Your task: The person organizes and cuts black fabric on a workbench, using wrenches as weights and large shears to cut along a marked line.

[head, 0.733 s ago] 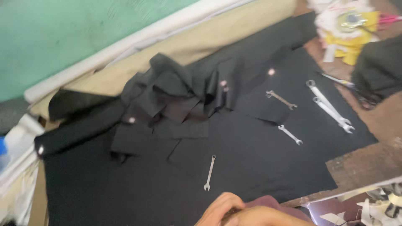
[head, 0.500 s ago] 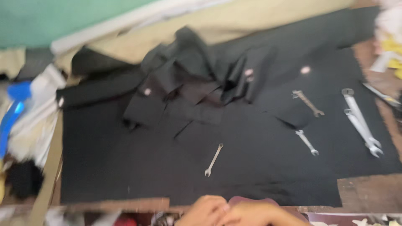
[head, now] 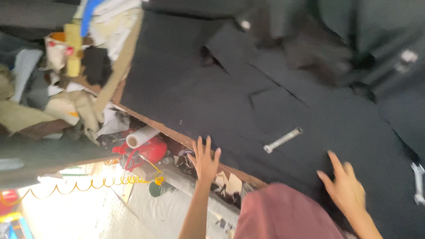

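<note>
A large black cloth [head: 212,88] covers the table. My left hand [head: 204,158] is spread open with fingers apart, hovering at the table's front edge [head: 164,130]. My right hand [head: 344,188] is also open, resting on or just over the black cloth near my maroon sleeve [head: 283,212]. A small silver wrench [head: 282,140] lies on the cloth between my hands, a little beyond them. A crumpled heap of black fabric pieces [head: 318,53] with round white snaps lies at the far right, blurred. Neither hand holds anything.
Another wrench [head: 418,182] shows at the right edge. A pile of fabric scraps [head: 66,84] in tan, yellow, blue and black fills the left. Below the table edge sit a white roll [head: 141,137], a red object [head: 148,152] and a coiled yellow cord [head: 88,185].
The view has swung left and tilted, bringing the scrap pile and the space under the table into sight. Both my hands have come forward and opened over the cloth's near edge.
</note>
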